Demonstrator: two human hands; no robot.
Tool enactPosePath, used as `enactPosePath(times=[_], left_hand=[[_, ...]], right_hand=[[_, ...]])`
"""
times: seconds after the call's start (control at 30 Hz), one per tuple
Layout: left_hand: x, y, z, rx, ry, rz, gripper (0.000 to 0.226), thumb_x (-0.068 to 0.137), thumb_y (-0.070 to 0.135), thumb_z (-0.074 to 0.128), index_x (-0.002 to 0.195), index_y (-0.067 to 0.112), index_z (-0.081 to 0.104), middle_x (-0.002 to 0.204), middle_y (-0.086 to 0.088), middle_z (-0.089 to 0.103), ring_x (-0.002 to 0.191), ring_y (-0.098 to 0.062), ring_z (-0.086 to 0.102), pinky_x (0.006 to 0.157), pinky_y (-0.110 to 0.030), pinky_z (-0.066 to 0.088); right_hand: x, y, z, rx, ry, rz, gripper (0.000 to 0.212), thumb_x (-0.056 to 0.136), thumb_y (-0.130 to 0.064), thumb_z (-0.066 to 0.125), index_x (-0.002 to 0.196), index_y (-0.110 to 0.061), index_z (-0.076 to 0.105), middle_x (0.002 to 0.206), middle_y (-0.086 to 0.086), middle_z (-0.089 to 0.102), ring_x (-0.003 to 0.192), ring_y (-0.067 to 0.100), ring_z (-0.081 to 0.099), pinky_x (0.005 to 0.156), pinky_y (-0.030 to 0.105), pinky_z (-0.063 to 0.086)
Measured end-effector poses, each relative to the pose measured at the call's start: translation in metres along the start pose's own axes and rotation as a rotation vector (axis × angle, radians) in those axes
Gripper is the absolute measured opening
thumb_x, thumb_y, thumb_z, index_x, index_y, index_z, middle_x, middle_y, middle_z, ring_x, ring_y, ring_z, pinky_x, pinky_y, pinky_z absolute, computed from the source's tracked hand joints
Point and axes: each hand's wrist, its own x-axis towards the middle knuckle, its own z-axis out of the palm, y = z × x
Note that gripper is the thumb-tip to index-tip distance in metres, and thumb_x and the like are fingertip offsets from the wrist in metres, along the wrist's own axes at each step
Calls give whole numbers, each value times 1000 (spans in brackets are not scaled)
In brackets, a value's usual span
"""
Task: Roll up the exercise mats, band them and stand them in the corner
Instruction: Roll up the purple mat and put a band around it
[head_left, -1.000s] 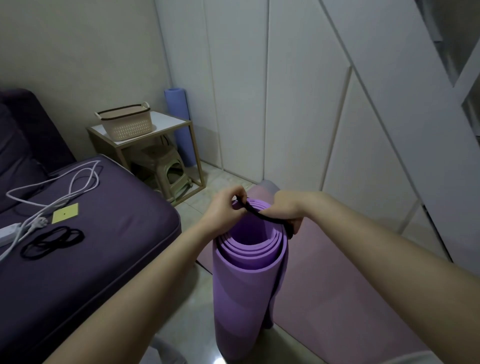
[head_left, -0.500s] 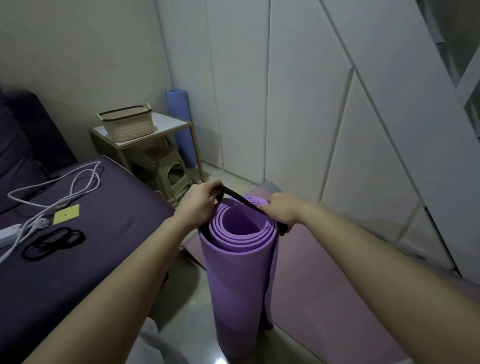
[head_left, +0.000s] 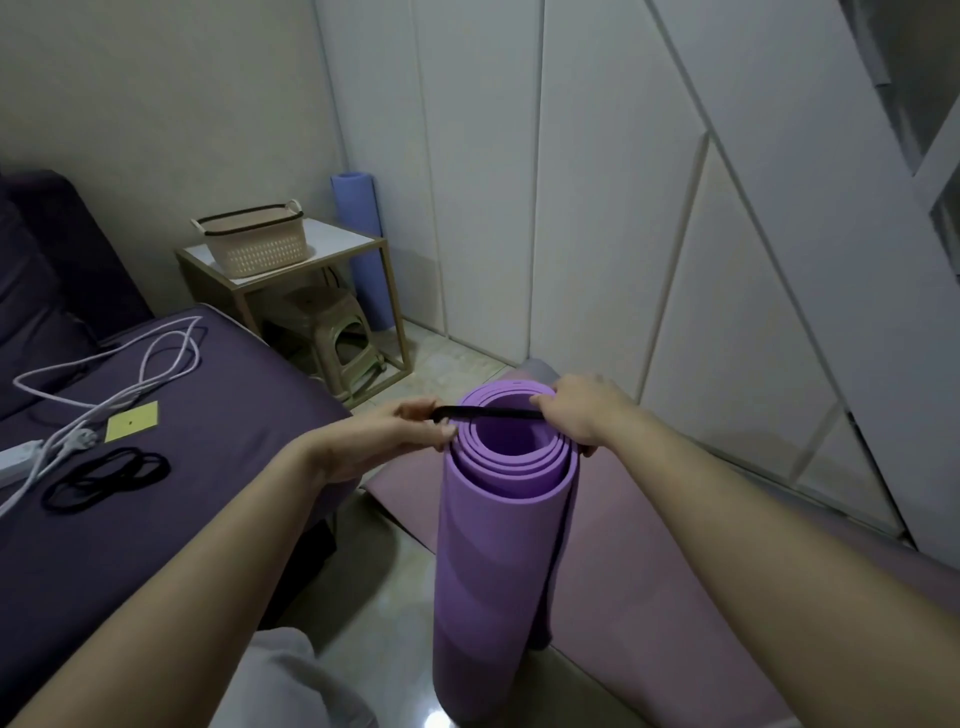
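Mat (head_left: 504, 571), purple, rolled up and upright on the floor directly under both hands, open coiled end facing up. Black band (head_left: 488, 414) stretched taut across that top end, from one hand to the other. Left hand (head_left: 400, 431) pinching the band's left end just outside the roll's left rim, fingers curled. Right hand (head_left: 582, 415) gripping the other end at the right rim, fingers hooked over the roll's edge. Band not yet down around the body of the roll.

Pink mat (head_left: 649, 571) flat on the floor below and to the right of the right hand, partly behind the roll. Blue mat (head_left: 361, 249) rolled and upright in the corner, well beyond the left hand. Nearer than that, bench (head_left: 332, 241) with basket (head_left: 254, 244) on top and stool (head_left: 332, 332) underneath. Left of the left hand, bed (head_left: 156, 545) in dark purple, with spare bands (head_left: 104, 480), yellow card (head_left: 132, 422) and white cable (head_left: 130, 374) lying loose on it.
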Motion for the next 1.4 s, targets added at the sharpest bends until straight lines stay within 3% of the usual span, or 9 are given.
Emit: enactPosePath(times=[0.1, 0.23, 0.37, 0.53, 0.8, 1.07, 1.2, 1.33, 1.4], left_hand=[[-6, -3, 2, 149, -66, 13, 68, 66, 22, 78, 121, -4, 47, 123, -24, 53, 112, -26, 55, 99, -33, 43], [1, 2, 18, 473, 191, 143, 53, 49, 41, 87, 86, 18, 56, 86, -5, 58, 84, -17, 55, 85, -27, 44], [6, -2, 36, 530, 461, 323, 35, 61, 25, 87, 77, 4, 63, 63, 6, 47, 64, -5, 38, 59, -21, 33], [10, -12, 54, 598, 644, 377, 26, 68, 33, 80, 74, 15, 64, 64, 9, 54, 76, -7, 39, 70, -34, 33], [7, 17, 61, 1333, 452, 652, 18, 75, 32, 73, 82, 17, 65, 81, 5, 64, 92, -21, 51, 89, -25, 21], [-3, 36, 71, 973, 211, 320, 63, 61, 45, 85, 107, 14, 55, 97, -2, 47, 88, -15, 39, 69, -17, 32], [-5, 35, 71, 1003, 290, 290, 41, 65, 42, 82, 89, 16, 60, 80, 2, 45, 83, -13, 32, 64, -25, 30], [-6, 24, 60, 922, 449, 256, 28, 71, 31, 80, 79, 9, 64, 74, 1, 45, 90, -17, 36, 73, -35, 40], [-5, 16, 55, 904, 518, 252, 22, 75, 27, 77, 83, 8, 67, 80, -5, 50, 93, -17, 37, 72, -33, 41]], right_hand=[[1, 4, 3, 7, 7, 22, 44, 98, -40, 36, 113, -7, 61, 113, 22, 64, 101, 34, 60, 77, 28, 39], [0, 3, 3, -2, 33, 38, 43, 98, -37, 36, 113, -6, 62, 116, 22, 62, 104, 34, 58, 77, 29, 39], [-1, 8, 8, -12, 107, 86, 53, 98, -44, 36, 116, -1, 60, 119, 24, 61, 108, 35, 57, 84, 32, 43], [-3, 14, 11, 10, 155, 127, 57, 95, -49, 39, 117, -2, 61, 119, 24, 60, 109, 37, 56, 86, 33, 43], [-12, 24, 8, 19, 171, 190, 53, 96, -45, 39, 117, -2, 60, 120, 24, 60, 110, 36, 55, 85, 33, 44], [-17, 8, 11, 49, 185, 186, 55, 95, -47, 43, 117, 1, 59, 120, 23, 60, 110, 36, 56, 84, 33, 44], [-16, 11, 12, 81, 189, 150, 62, 91, -55, 47, 115, 1, 59, 118, 23, 61, 109, 36, 57, 83, 33, 43], [-21, 18, 20, 305, 246, 87, 40, 96, -47, 42, 77, -13, 54, 107, 20, 64, 100, 33, 57, 71, 32, 33], [-23, 21, 27, 431, 251, 40, 35, 98, -42, 41, 77, -15, 48, 98, 14, 63, 91, 29, 54, 70, 29, 31]])
